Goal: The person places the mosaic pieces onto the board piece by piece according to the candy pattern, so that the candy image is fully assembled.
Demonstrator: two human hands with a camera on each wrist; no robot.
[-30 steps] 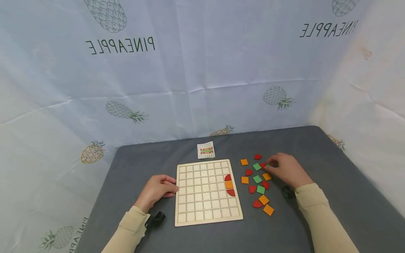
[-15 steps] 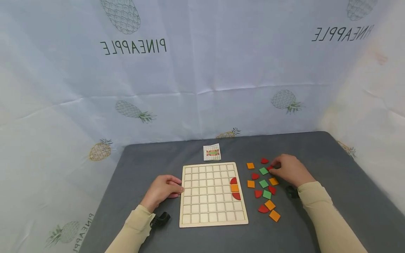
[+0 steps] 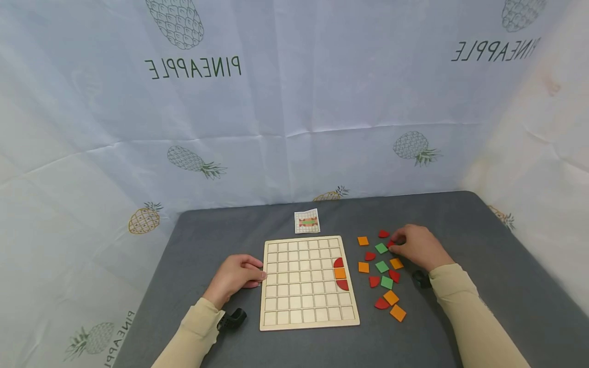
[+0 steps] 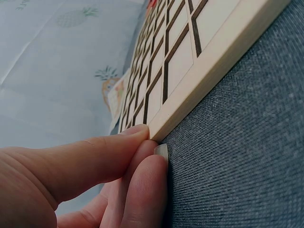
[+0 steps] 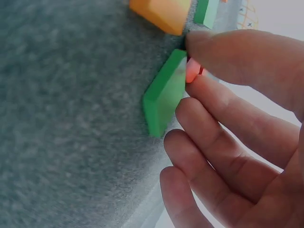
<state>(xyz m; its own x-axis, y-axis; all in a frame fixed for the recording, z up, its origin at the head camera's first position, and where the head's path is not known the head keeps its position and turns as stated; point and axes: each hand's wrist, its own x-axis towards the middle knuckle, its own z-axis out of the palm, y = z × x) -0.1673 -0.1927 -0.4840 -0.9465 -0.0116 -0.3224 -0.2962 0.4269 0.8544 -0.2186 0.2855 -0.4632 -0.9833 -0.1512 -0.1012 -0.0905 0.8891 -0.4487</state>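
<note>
In the head view, my left hand (image 3: pixel 238 276) holds the left edge of a pale wooden grid board (image 3: pixel 299 291). The left wrist view shows the thumb (image 4: pixel 99 154) over the rim and curled fingers beneath. Two red quarter-round tiles (image 3: pixel 342 284) with an orange square tile (image 3: pixel 340 273) between them sit in its right-hand column. My right hand (image 3: pixel 420 248) is low among the loose tiles, thumb and fingertips at a green square tile (image 5: pixel 166 95), which they appear to pinch by its edge. A red tile (image 5: pixel 192 71) shows just beyond, between thumb and index finger.
Loose red, orange (image 3: pixel 398 313) and green (image 3: pixel 387 282) tiles lie scattered right of the board on the grey tabletop (image 3: pixel 221 225). A small printed pattern card (image 3: pixel 307 221) lies behind the board. A pineapple-print cloth (image 3: pixel 285 102) hangs behind the table.
The head view has shifted slightly. My right fingertips have moved a little left, covering the green tile seen at them earlier. The left hand has stayed on the board's edge.
</note>
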